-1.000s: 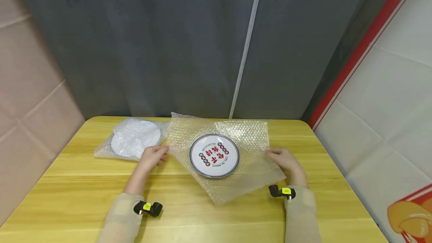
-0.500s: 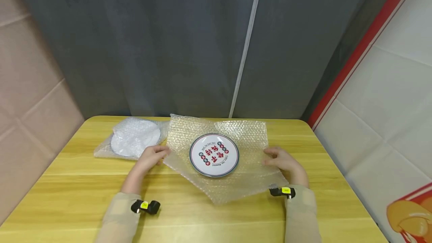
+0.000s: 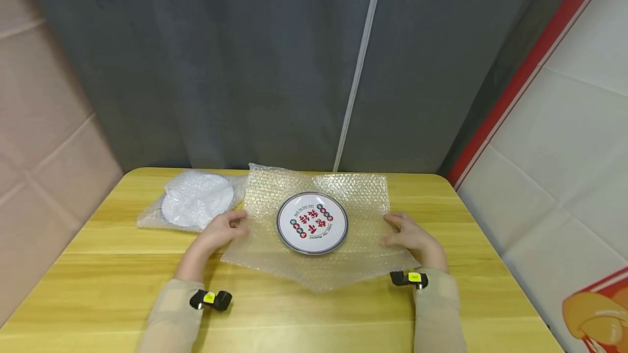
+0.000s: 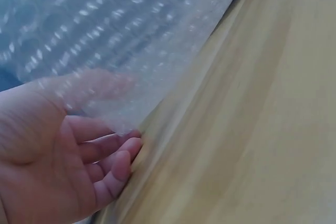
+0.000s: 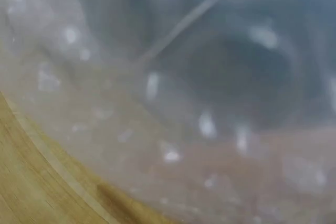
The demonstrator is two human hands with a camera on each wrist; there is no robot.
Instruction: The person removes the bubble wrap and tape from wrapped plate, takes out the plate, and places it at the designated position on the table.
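Near the far edge of the yellow wooden bench point(image 3: 122, 277), about midway between its left and right edges, a sheet of bubble wrap point(image 3: 363, 255) is lying spread out, and a round white plate point(image 3: 312, 223) with a dark rim and red lettering is sitting on the middle of it. The person's left hand point(image 3: 222, 230) is holding the sheet's left edge; in the left wrist view the fingers point(image 4: 113, 153) are curling under the wrap point(image 4: 131, 40) with the thumb over it, so the edge is being pinched and lifted a little off the wood point(image 4: 252, 129). The right hand point(image 3: 411, 234) is resting at the sheet's right edge, fingers bent onto the wrap, though how firmly it is gripping I cannot tell; the right wrist view is showing only blurred film point(image 5: 199, 103) pressed close to the lens above a strip of bench point(image 5: 37, 182). The sheet's near corner is pointing toward the person between both sleeves.

Toward the far left corner, just beside the sheet, a second round white item bundled in bubble wrap point(image 3: 195, 201) is lying flat on the bench.
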